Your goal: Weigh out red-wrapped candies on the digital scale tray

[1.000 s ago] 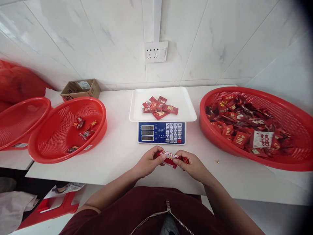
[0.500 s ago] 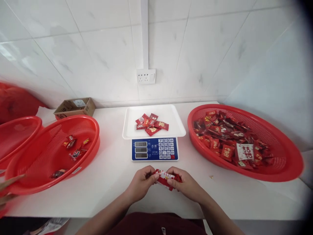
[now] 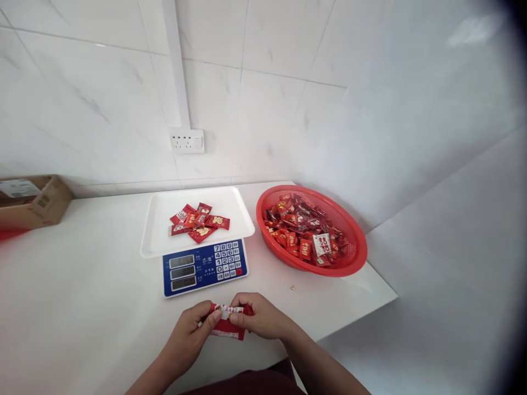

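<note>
Close to my body, over the table, my left hand [image 3: 185, 334] and my right hand [image 3: 265, 318] are both closed on a red-and-white candy packet [image 3: 228, 328]. Each thumb lies on top of it, with the fingers curled behind. A darker red bit shows by my right fingers; whether it is a separate packet I cannot tell. Just beyond the hands stands a blue digital scale [image 3: 206, 266] with a white tray [image 3: 158, 222] on top. Several red candy packets [image 3: 201, 220] lie in a loose pile on that tray.
To the right, a red plastic basket [image 3: 360, 244] holds a heap of wrapped candies [image 3: 296, 233]. An open cardboard box [image 3: 35, 206] stands at the far left against the tiled wall. A small crumb [image 3: 292, 288] lies near the basket. The table's right edge slants past it.
My view has turned right, so the left-hand red baskets and another person's hand have left the picture. Both my hands keep hold of the packet, now with more of its red lower part showing.
</note>
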`<state>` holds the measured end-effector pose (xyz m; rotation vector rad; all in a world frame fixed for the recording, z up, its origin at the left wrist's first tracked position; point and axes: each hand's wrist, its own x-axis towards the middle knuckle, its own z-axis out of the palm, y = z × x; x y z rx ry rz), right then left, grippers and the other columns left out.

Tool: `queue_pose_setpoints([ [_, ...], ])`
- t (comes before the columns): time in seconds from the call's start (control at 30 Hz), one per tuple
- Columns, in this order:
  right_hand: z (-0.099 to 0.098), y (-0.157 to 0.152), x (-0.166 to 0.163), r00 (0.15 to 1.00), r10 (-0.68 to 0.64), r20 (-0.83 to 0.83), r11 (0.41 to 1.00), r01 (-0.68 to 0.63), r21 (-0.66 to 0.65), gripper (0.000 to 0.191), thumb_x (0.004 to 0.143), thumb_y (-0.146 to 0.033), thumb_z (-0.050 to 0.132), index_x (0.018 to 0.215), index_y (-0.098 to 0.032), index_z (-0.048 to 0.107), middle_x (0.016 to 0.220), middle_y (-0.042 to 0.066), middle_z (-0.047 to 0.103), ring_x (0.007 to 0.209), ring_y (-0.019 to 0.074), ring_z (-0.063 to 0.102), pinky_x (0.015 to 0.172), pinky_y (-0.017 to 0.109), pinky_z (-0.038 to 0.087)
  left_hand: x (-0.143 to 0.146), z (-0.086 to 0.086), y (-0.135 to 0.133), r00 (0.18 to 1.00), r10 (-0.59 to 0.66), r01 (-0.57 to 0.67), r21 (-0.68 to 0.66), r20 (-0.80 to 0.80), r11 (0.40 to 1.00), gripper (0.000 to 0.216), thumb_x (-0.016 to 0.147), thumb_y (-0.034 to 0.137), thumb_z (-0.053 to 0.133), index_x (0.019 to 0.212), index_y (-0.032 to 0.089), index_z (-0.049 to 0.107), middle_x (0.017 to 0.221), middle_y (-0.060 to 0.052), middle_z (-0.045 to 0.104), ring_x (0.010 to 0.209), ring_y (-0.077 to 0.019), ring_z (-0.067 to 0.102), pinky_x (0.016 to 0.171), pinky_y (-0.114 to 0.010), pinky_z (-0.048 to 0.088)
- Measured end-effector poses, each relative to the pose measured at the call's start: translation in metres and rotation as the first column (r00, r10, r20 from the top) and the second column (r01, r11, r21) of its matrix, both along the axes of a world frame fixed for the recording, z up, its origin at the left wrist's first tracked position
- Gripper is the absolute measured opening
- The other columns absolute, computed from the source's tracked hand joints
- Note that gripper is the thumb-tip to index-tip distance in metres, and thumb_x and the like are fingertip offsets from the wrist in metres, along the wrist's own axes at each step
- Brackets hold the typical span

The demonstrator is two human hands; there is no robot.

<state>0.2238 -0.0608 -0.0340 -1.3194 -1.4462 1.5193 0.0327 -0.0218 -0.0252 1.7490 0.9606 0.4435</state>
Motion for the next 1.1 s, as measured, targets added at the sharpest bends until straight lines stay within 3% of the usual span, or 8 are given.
queue_pose_setpoints([
  [0.43, -0.006, 0.013, -0.024, 0.971, 0.118, -0.208, 0.99, -0.131, -0.049, 0.04, 0.076, -0.055, 0.058, 0.075, -0.015, 0.052, 0.062, -0.002, 0.051, 0.052, 0.0092, 0.047, 0.049, 0.022, 0.036, -0.021, 0.01, 0.003, 0.981, 0.155, -0.092, 0.429, -0.114, 0.899, 0.035, 0.091, 0.037, 0.036, 0.065, 0.019, 0.052, 0.065, -0.001, 0.056, 0.061, -0.0125, 0.052, 0.057, -0.022, 0.04],
  [0.53, -0.009, 0.013, -0.023, 0.97, 0.079, -0.23, 0.991, -0.102, -0.092, 0.041, 0.075, -0.056, 0.059, 0.074, -0.015, 0.051, 0.061, -0.002, 0.052, 0.051, 0.0084, 0.045, 0.049, 0.021, 0.034, -0.057, 0.028, 0.021, 0.902, 0.422, -0.26, 0.676, -0.084, 0.69, 0.029, 0.09, 0.039, 0.037, 0.091, 0.019, 0.058, 0.095, -0.009, 0.063, 0.091, -0.0198, 0.058, 0.081, -0.03, 0.045],
  [0.6, -0.01, 0.012, -0.021, 0.969, 0.05, -0.241, 0.989, -0.081, -0.121, 0.041, 0.074, -0.056, 0.059, 0.075, -0.015, 0.051, 0.062, -0.001, 0.053, 0.051, 0.0083, 0.045, 0.049, 0.021, 0.034, -0.09, 0.045, 0.033, 0.713, 0.688, -0.304, 0.826, -0.133, 0.474, 0.036, 0.088, 0.042, 0.038, 0.109, 0.017, 0.054, 0.112, -0.014, 0.059, 0.109, -0.0266, 0.052, 0.093, -0.04, 0.04],
  [0.63, -0.01, 0.012, -0.02, 0.968, 0.036, -0.247, 0.989, -0.069, -0.129, 0.041, 0.074, -0.056, 0.06, 0.075, -0.016, 0.051, 0.062, -0.001, 0.053, 0.051, 0.0082, 0.045, 0.049, 0.02, 0.034, -0.107, 0.053, 0.038, 0.579, 0.786, -0.268, 0.86, -0.218, 0.435, 0.042, 0.088, 0.043, 0.038, 0.119, 0.017, 0.049, 0.122, -0.017, 0.054, 0.117, -0.0305, 0.046, 0.096, -0.045, 0.036],
  [0.73, -0.012, 0.013, -0.017, 0.961, 0.009, -0.275, 0.99, -0.048, -0.136, 0.041, 0.074, -0.056, 0.06, 0.075, -0.016, 0.05, 0.061, -0.002, 0.051, 0.051, 0.0077, 0.044, 0.049, 0.02, 0.033, -0.146, 0.068, 0.041, 0.261, 0.755, -0.215, 0.726, -0.602, 0.653, 0.063, 0.087, 0.049, 0.035, 0.139, 0.015, 0.028, 0.117, -0.02, 0.057, 0.105, -0.0379, 0.055, 0.082, -0.052, 0.043],
  [0.8, -0.013, 0.013, -0.016, 0.957, 0.019, -0.291, 0.991, -0.057, -0.124, 0.039, 0.075, -0.055, 0.059, 0.076, -0.016, 0.05, 0.062, -0.002, 0.051, 0.051, 0.0076, 0.043, 0.048, 0.02, 0.033, -0.158, 0.069, 0.039, 0.17, 0.638, -0.265, 0.589, -0.751, 0.764, 0.065, 0.089, 0.048, 0.029, 0.143, 0.013, 0.017, 0.098, -0.018, 0.065, 0.083, -0.0349, 0.063, 0.067, -0.046, 0.047],
  [0.9, -0.015, 0.013, -0.018, 0.955, 0.061, -0.29, 0.99, -0.094, -0.105, 0.037, 0.077, -0.053, 0.058, 0.077, -0.016, 0.051, 0.063, -0.002, 0.051, 0.052, 0.0076, 0.042, 0.049, 0.02, 0.033, -0.16, 0.066, 0.042, 0.135, 0.61, -0.263, 0.565, -0.781, 0.782, 0.057, 0.092, 0.038, 0.021, 0.143, 0.013, 0.017, 0.085, -0.014, 0.067, 0.071, -0.0291, 0.064, 0.059, -0.037, 0.046],
  [1.1, -0.01, 0.01, -0.019, 0.966, 0.078, -0.246, 0.99, -0.105, -0.099, 0.039, 0.077, -0.055, 0.057, 0.077, -0.017, 0.051, 0.065, -0.002, 0.051, 0.055, 0.0092, 0.045, 0.052, 0.021, 0.036, -0.145, 0.073, 0.075, 0.253, 0.551, -0.063, 0.555, -0.795, 0.83, 0.051, 0.093, 0.035, 0.019, 0.142, 0.023, 0.019, 0.085, -0.008, 0.066, 0.073, -0.0245, 0.062, 0.055, -0.029, 0.043],
])
